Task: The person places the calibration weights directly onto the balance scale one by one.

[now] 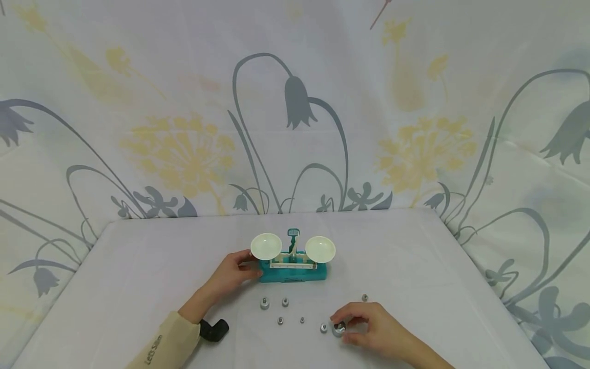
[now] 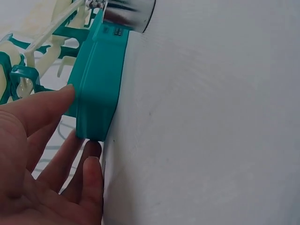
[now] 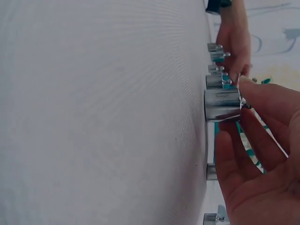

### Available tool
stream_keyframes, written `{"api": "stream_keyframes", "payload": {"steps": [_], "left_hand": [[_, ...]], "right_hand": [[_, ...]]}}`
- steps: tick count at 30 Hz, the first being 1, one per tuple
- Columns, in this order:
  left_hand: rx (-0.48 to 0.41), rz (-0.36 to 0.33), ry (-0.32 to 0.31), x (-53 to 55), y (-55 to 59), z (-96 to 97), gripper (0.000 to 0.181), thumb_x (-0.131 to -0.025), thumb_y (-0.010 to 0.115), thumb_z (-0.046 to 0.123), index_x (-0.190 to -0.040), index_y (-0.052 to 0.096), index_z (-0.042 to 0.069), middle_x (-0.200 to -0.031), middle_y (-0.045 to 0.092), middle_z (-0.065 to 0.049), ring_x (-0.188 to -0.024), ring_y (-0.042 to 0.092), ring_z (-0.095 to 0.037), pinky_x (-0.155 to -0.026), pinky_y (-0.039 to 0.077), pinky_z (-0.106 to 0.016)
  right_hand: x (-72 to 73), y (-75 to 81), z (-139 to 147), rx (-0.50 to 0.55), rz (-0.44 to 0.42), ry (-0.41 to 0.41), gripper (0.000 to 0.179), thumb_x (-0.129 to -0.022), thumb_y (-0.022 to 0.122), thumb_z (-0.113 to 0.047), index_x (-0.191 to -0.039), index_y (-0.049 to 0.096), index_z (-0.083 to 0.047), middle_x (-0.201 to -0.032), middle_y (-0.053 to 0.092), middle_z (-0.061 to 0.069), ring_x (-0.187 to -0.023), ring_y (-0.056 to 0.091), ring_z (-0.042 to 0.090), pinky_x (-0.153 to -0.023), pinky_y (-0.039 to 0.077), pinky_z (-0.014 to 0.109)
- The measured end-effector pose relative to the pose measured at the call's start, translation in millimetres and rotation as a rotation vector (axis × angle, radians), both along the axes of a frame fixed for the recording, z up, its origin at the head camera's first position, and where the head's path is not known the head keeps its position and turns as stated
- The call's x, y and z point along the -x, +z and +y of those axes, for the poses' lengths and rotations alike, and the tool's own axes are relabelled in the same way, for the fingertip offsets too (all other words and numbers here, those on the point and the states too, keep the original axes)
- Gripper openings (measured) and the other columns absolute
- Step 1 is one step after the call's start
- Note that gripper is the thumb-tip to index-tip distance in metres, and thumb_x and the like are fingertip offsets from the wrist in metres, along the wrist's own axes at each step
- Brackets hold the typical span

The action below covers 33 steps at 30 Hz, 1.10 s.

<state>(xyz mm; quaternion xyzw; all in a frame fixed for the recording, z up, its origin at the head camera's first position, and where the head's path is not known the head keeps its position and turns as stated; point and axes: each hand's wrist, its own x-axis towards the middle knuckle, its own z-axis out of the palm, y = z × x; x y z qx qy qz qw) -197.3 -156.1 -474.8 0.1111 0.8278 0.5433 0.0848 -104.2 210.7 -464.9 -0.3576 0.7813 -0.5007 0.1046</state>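
Note:
A small balance scale with a teal base (image 1: 293, 274) and two cream pans (image 1: 266, 247) stands on the white-covered table. My left hand (image 1: 235, 274) grips the left end of its base. In the left wrist view the thumb lies against one side of the teal base (image 2: 101, 84), the other fingers at its end. My right hand (image 1: 375, 328) holds the largest silver weight (image 1: 338, 329) between thumb and fingers. In the right wrist view that weight (image 3: 222, 105) stands upright at the table surface, the thumb at its top edge.
Several smaller silver weights, among them one (image 1: 265, 303) in front of the scale and one (image 1: 323, 328) just left of the right hand, stand on the table (image 1: 184, 246). Another weight (image 1: 365, 297) stands beyond the right hand. A flower-printed cloth (image 1: 295, 154) hangs behind.

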Motion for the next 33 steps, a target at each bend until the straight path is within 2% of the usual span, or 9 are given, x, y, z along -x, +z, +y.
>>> {"api": "stream_keyframes", "payload": {"steps": [10, 17, 25, 33], "left_hand": [[0.029, -0.003, -0.068, 6.1, -1.8, -3.5, 0.051, -0.084, 0.079, 0.011, -0.130, 0.061, -0.001, -0.125, 0.064, -0.013, -0.120, 0.056, -0.031, -0.104, 0.044, -0.049], [0.030, 0.009, -0.123, 6.5, -3.7, -6.7, 0.057, -0.083, 0.080, 0.011, -0.133, 0.057, -0.003, -0.130, 0.061, -0.016, -0.126, 0.053, -0.036, -0.108, 0.041, -0.049], [0.018, 0.017, -0.127, 4.1, -2.8, -4.9, 0.062, -0.081, 0.081, 0.010, -0.135, 0.055, -0.004, -0.134, 0.058, -0.019, -0.130, 0.050, -0.039, -0.109, 0.039, -0.049], [0.032, -0.018, -0.083, 1.6, -3.5, -3.6, 0.062, -0.080, 0.082, 0.010, -0.135, 0.056, -0.002, -0.134, 0.058, -0.018, -0.130, 0.050, -0.039, -0.110, 0.038, -0.049]], "right_hand": [[1.1, -4.8, 1.2, -0.022, -0.100, -0.031, 0.025, -0.086, 0.077, -0.013, -0.110, 0.074, -0.007, -0.113, 0.072, 0.005, -0.101, 0.065, 0.007, -0.082, 0.057, 0.028], [2.0, -5.4, 2.2, -0.042, -0.115, -0.037, 0.026, -0.086, 0.078, -0.014, -0.110, 0.074, -0.006, -0.113, 0.073, 0.003, -0.100, 0.066, 0.006, -0.082, 0.057, 0.027], [2.0, -5.5, 2.2, -0.046, -0.118, -0.049, 0.025, -0.086, 0.078, -0.014, -0.110, 0.075, -0.007, -0.112, 0.073, 0.002, -0.099, 0.066, 0.006, -0.081, 0.057, 0.027], [0.3, -6.2, 1.7, -0.041, -0.132, -0.052, 0.025, -0.086, 0.078, -0.014, -0.110, 0.075, -0.007, -0.112, 0.073, 0.002, -0.097, 0.067, 0.007, -0.080, 0.057, 0.027]]}}
